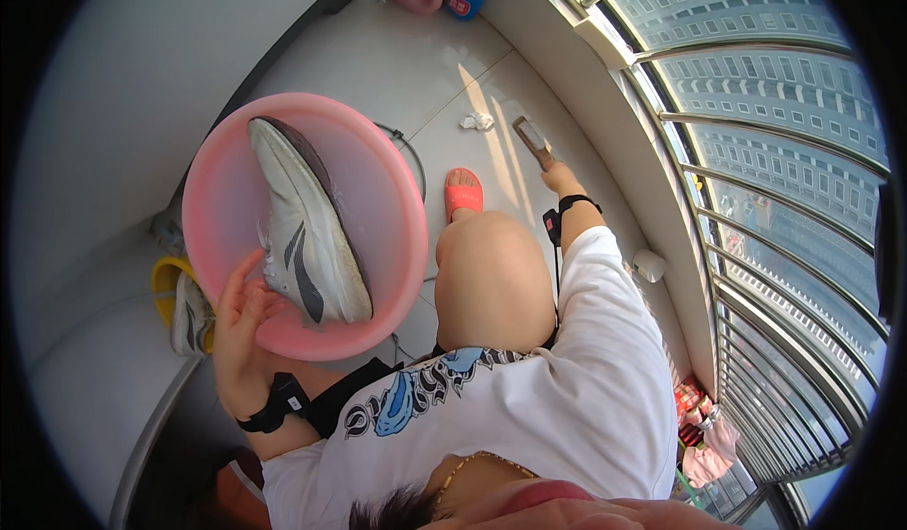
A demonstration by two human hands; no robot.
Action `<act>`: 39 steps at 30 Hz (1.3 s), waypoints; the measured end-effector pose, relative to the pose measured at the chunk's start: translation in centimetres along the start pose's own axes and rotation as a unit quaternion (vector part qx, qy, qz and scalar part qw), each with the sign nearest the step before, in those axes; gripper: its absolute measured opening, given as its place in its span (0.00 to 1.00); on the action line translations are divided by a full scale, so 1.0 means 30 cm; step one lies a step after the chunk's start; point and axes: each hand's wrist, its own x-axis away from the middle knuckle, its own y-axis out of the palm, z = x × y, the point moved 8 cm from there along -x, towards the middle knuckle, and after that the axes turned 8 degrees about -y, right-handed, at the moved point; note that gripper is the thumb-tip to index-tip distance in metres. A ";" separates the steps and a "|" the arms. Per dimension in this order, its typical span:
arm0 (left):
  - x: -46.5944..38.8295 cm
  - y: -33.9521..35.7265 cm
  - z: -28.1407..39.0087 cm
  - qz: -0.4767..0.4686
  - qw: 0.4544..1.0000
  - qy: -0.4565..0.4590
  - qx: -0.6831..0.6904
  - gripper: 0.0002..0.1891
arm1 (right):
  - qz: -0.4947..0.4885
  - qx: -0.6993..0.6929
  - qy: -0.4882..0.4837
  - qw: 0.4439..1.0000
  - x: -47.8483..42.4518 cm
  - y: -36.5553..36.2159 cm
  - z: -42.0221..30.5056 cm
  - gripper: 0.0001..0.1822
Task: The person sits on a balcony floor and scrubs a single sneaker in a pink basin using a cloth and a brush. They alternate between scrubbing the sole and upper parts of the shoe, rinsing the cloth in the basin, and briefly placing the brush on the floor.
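Observation:
A white sneaker (301, 239) with a dark striped side mark lies on its side in a pink plastic basin (407, 197). Cloudy water appears to be in the basin around it. My left hand (244, 307) is over the basin's near-left rim, its fingers spread beside the shoe's laces. Whether a fingertip touches the laces I cannot tell. Out to the right, my right hand (562, 177) grips the handle of a scrub brush (533, 140) with pale bristles, low over or against the floor tiles.
Left of the basin, another sneaker (186, 317) leans in a yellow container (164, 282). A crumpled white scrap (477, 121) lies on the floor (397, 48). A grey hose (418, 158) runs behind the basin. A white cylinder (648, 266) stands by the right wall, below barred windows (765, 119).

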 end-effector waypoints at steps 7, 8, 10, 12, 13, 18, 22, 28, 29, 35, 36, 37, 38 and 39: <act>-0.015 0.023 0.057 -0.090 0.996 -0.009 -0.011 0.30 | -0.081 0.133 0.018 0.988 -0.171 0.122 0.065 0.26; -0.018 0.014 0.054 -0.098 0.995 -0.010 -0.009 0.31 | -0.064 0.101 0.043 0.992 -0.170 0.154 0.076 0.29; -0.020 0.010 0.066 -0.106 0.994 -0.024 -0.017 0.31 | -0.063 0.073 0.052 0.994 -0.131 0.191 0.010 0.32; -0.012 0.004 0.056 -0.104 0.994 -0.028 -0.014 0.31 | -0.051 0.116 0.071 0.989 -0.083 0.158 -0.086 0.31; -0.021 -0.007 0.044 -0.092 0.995 -0.024 -0.019 0.31 | -0.052 0.141 0.076 0.986 -0.082 0.165 -0.084 0.30; -0.066 -0.031 -0.001 -0.009 0.990 -0.063 -0.124 0.31 | -0.002 -0.080 0.085 0.993 -0.074 0.258 -0.048 0.31; -0.080 -0.029 -0.011 -0.002 0.968 -0.031 -0.248 0.24 | 0.099 -0.001 0.019 0.995 -0.078 0.330 -0.019 0.32; -0.037 -0.077 0.015 0.036 0.990 0.050 -0.124 0.12 | 0.217 -0.179 0.031 0.959 0.093 0.229 0.030 0.19; -0.025 -0.082 0.021 0.040 0.989 0.060 -0.131 0.12 | 0.235 -0.209 0.024 0.949 0.128 0.201 0.035 0.17; 0.055 -0.089 0.022 0.081 0.980 0.118 -0.138 0.10 | 0.321 -0.288 0.024 0.902 0.340 -0.059 0.013 0.07; 0.064 -0.087 0.025 0.071 0.981 0.139 -0.117 0.10 | 0.332 -0.271 0.001 0.903 0.365 -0.114 0.021 0.07; 0.070 -0.074 0.021 0.056 0.979 0.161 -0.110 0.11 | 0.341 -0.254 -0.024 0.905 0.398 -0.175 -0.005 0.08; 0.076 -0.061 0.016 0.041 0.977 0.180 -0.105 0.12 | 0.362 -0.246 -0.057 0.897 0.440 -0.247 -0.027 0.07; 0.081 -0.041 0.015 0.021 0.974 0.202 -0.101 0.13 | 0.385 -0.238 -0.087 0.887 0.511 -0.344 -0.066 0.07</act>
